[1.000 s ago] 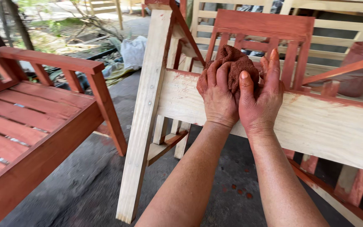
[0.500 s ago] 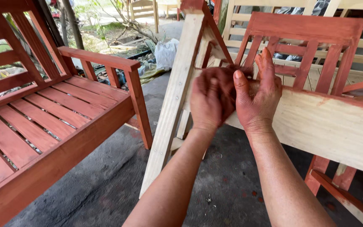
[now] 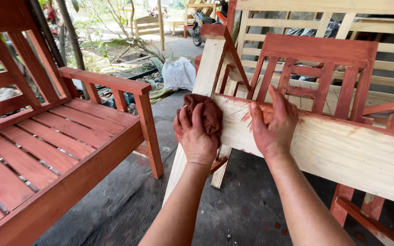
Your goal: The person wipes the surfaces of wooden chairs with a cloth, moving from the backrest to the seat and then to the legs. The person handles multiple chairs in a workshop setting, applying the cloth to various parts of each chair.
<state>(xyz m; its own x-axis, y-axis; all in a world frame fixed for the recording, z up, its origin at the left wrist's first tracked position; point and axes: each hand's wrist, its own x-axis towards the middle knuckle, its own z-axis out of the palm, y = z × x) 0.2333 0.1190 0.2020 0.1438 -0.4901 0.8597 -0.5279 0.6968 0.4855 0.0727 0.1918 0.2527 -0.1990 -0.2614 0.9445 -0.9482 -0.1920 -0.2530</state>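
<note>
A reddish-brown stained rag [image 3: 204, 115] is pressed by the left hand [image 3: 196, 136] against the near end of a pale unfinished rail [image 3: 338, 152], close to the slanted pale leg [image 3: 197, 109] that the rail joins. The left grip is closed over the rag, with the fingers curled on it and the cloth bunched above the knuckles. The right hand [image 3: 273, 123] lies flat and empty on the rail's upper edge, just right of the rag, with the fingers spread wide and holding nothing.

By judgement, the staining is best done with long even strokes along the grain, worked away from the leg, so that the streaky red marks beside the right hand are blended out. The rail should be steadied by the right hand on bare wood only. A finished red bench [image 3: 55, 150] stands well left of the rail.
</note>
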